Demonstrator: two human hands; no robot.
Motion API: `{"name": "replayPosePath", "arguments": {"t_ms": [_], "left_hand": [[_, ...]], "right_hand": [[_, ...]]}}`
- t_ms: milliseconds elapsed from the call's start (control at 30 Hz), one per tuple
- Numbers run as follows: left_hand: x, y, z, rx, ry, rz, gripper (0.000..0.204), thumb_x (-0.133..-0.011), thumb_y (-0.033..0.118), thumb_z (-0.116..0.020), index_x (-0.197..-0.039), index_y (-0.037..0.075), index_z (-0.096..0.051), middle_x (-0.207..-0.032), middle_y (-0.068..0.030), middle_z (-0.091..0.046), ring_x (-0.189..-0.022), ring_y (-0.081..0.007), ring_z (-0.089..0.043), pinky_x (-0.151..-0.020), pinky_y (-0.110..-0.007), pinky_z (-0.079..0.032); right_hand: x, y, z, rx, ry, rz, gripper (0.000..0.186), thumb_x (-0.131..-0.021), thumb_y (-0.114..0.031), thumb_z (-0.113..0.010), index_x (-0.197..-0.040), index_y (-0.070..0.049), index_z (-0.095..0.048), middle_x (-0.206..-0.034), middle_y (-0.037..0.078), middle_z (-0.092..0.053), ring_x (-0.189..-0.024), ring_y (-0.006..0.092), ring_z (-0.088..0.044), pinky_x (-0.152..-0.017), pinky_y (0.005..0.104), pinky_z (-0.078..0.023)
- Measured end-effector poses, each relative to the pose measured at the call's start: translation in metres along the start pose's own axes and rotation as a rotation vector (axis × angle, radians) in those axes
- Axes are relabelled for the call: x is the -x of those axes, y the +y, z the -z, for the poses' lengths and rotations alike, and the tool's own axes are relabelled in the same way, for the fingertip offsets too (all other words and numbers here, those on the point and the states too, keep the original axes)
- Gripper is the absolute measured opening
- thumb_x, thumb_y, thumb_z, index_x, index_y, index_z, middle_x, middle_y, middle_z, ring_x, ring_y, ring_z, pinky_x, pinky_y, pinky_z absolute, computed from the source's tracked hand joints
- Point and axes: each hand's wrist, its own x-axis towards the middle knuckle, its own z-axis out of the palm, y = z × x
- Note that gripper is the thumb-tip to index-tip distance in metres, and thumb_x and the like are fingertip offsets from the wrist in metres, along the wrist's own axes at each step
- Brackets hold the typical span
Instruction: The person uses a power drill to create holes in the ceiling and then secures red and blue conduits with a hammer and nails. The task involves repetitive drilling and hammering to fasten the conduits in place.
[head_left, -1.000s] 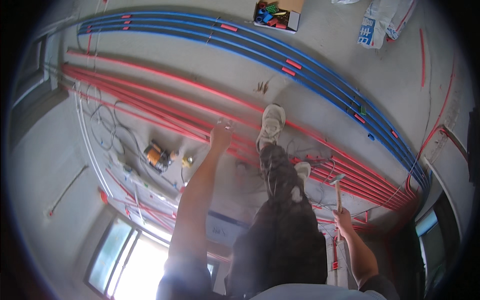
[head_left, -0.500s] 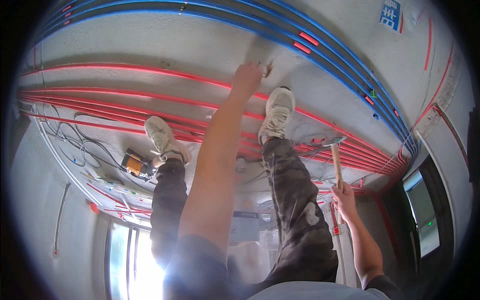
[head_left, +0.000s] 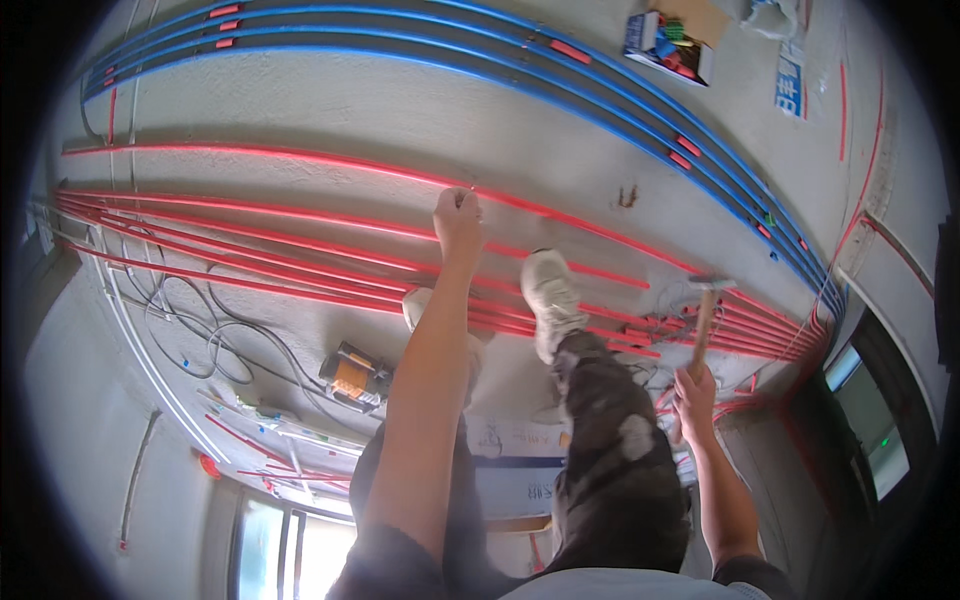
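My right hand [head_left: 694, 398] grips a hammer [head_left: 703, 330] by its wooden handle, the metal head pointing up and away from me. Stretched forward, my left hand [head_left: 459, 228] has its fingers pinched together beside the farthest of the red pipes [head_left: 330, 160]. Whatever is in that pinch, if anything, is too small to name. On the concrete floor to the right of this hand is a small rusty-brown piece or mark [head_left: 628, 195]. My right shoe [head_left: 549, 300] is among the red pipes; my left forearm partly hides the other shoe.
Blue pipes [head_left: 400, 60] with red sleeves curve across the far floor. Beyond them stands an open box [head_left: 690, 65] of colourful small parts. An orange-and-black power tool [head_left: 357, 378] lies at left beside looped grey cable [head_left: 235, 345]. A dark-framed opening [head_left: 872, 400] is at right.
My left hand has drawn back from beside the brown mark to the far red pipe. My feet and the view have shifted, bringing the open box into sight. The hammer stays in my right hand.
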Motion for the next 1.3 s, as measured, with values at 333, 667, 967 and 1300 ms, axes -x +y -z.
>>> {"name": "replayPosePath", "arguments": {"t_ms": [333, 667, 967, 1300], "left_hand": [[-0.045, -0.085, 0.021, -0.158, -0.069, -0.309, 0.013, -0.094, 0.002, -0.068, -0.107, 0.002, -0.069, -0.095, -0.0122, -0.069, -0.088, -0.0222, -0.068, -0.083, -0.035, -0.056], [-0.065, -0.079, 0.013, -0.08, -0.049, -0.651, 0.007, -0.098, -0.002, -0.062, -0.105, 0.001, -0.061, -0.095, -0.016, -0.061, -0.089, -0.0317, -0.062, -0.081, -0.042, -0.052], [-0.064, -0.113, 0.021, 0.123, -0.001, -0.442, 0.003, -0.104, 0.003, -0.058, -0.107, 0.002, -0.057, -0.097, -0.0139, -0.057, -0.086, -0.0269, -0.06, -0.08, -0.041, -0.052], [-0.042, -0.13, 0.018, -0.031, 0.082, -0.634, 0.007, -0.104, 0.008, -0.065, -0.105, 0.002, -0.061, -0.094, -0.0085, -0.058, -0.088, -0.0209, -0.057, -0.081, -0.036, -0.049]], "right_hand": [[-0.146, -0.031, -0.26, 0.718, -0.291, 0.638, 0.034, -0.099, -0.03, -0.072, -0.114, 0.0, -0.069, -0.086, 0.015, -0.069, -0.079, 0.0302, -0.068, -0.072, 0.0411, -0.051], [-0.209, -0.085, -0.286, 0.661, -0.378, 0.869, 0.031, -0.101, -0.028, -0.071, -0.11, 0.001, -0.066, -0.077, 0.014, -0.064, -0.069, 0.0246, -0.063, -0.067, 0.0414, -0.05], [-0.238, -0.092, -0.297, 0.653, -0.325, 0.882, 0.026, -0.1, -0.023, -0.069, -0.111, -0.001, -0.065, -0.085, 0.011, -0.067, -0.078, 0.02, -0.062, -0.072, 0.0395, -0.052], [-0.227, -0.073, -0.286, 0.625, -0.382, 0.828, 0.031, -0.104, -0.031, -0.068, -0.112, -0.001, -0.065, -0.085, 0.013, -0.065, -0.079, 0.0237, -0.06, -0.074, 0.0411, -0.049]]}}
